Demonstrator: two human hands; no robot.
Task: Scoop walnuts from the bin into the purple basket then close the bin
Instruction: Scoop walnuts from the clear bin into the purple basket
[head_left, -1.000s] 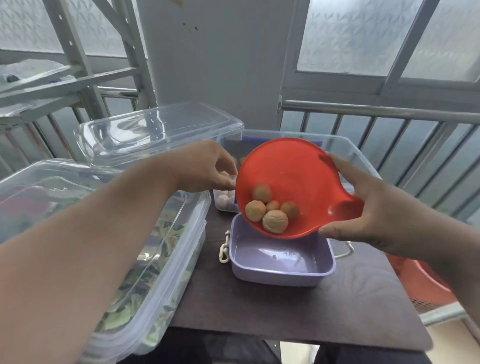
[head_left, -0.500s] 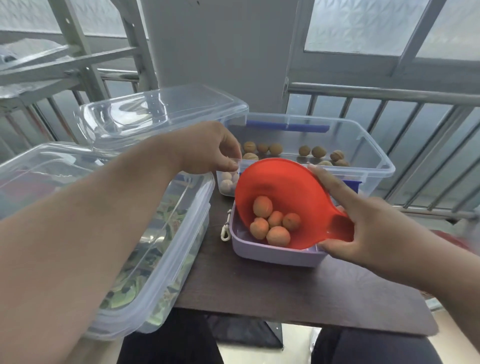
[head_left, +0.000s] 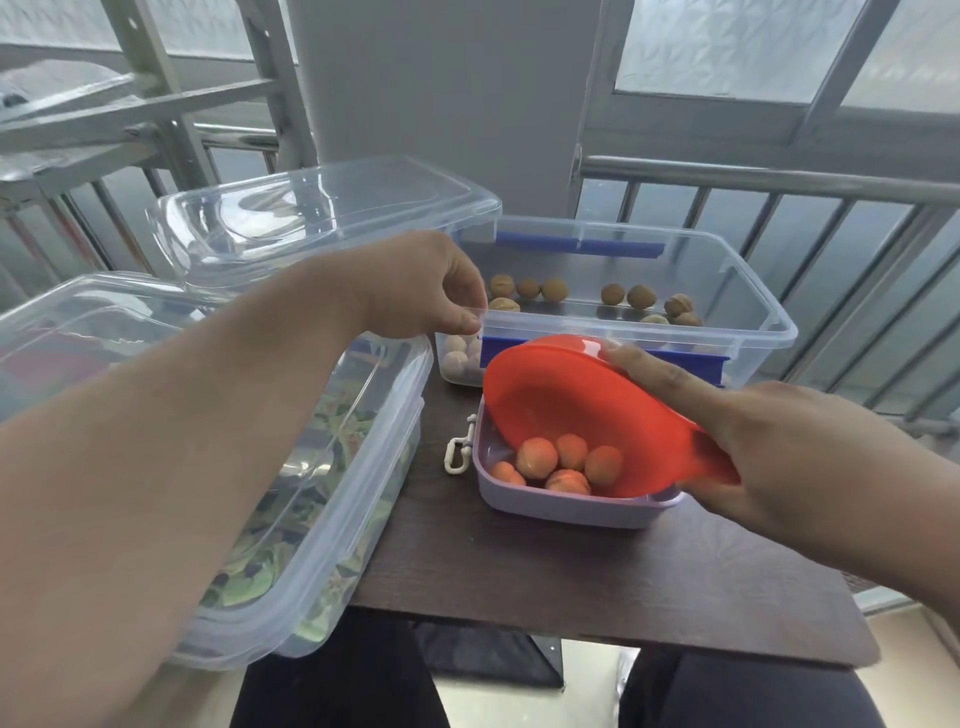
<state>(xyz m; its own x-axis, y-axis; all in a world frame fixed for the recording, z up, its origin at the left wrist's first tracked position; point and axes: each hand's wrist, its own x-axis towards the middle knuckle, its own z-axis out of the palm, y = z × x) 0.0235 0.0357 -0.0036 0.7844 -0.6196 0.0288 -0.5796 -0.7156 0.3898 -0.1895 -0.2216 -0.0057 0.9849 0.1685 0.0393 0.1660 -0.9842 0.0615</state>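
Note:
My right hand grips the handle of an orange scoop, tipped steeply mouth-down over the purple basket. Several walnuts lie under the scoop's lip inside the basket, tinted orange. Behind it stands the clear walnut bin with blue latches, open, with several walnuts on its floor. My left hand pinches the bin's front left rim. The bin's clear lid rests to the left, tilted.
A large clear lidded container holding leafy greens fills the left side, overhanging the dark brown table. A white clip hangs off the basket's left side. Metal railings and a rack stand behind. My knees show below the table edge.
The scoop has dropped lower and tipped further over the basket. The walnuts slid from the scoop's bowl down into the basket. My left hand stayed on the bin's rim.

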